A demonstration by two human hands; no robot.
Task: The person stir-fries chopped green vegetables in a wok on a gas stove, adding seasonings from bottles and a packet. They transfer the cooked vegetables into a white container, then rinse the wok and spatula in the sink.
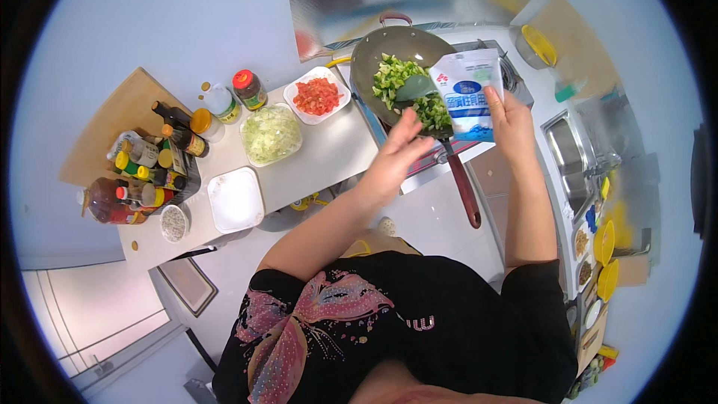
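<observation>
A wok (415,47) with chopped green vegetables (394,76) in it stands on the stove. A spatula (416,88) rests among the vegetables, its blade showing. My right hand (511,118) grips a white and blue printed plastic packet (468,92) by its side, above the wok's right part. My left hand (405,146) is raised near the wok's lower rim, fingers apart, with nothing seen in it. Below the packet, a dark red handle (464,191) points toward me. The packet hides part of the wok and the vegetables.
Left of the wok, a counter (331,157) holds a tray of chopped red pieces (317,96), a container of shredded pale green vegetable (272,134), a white tray (235,200), a red-lidded jar (249,90) and several bottles. A sink (566,151) and yellow baskets (604,242) are on the right.
</observation>
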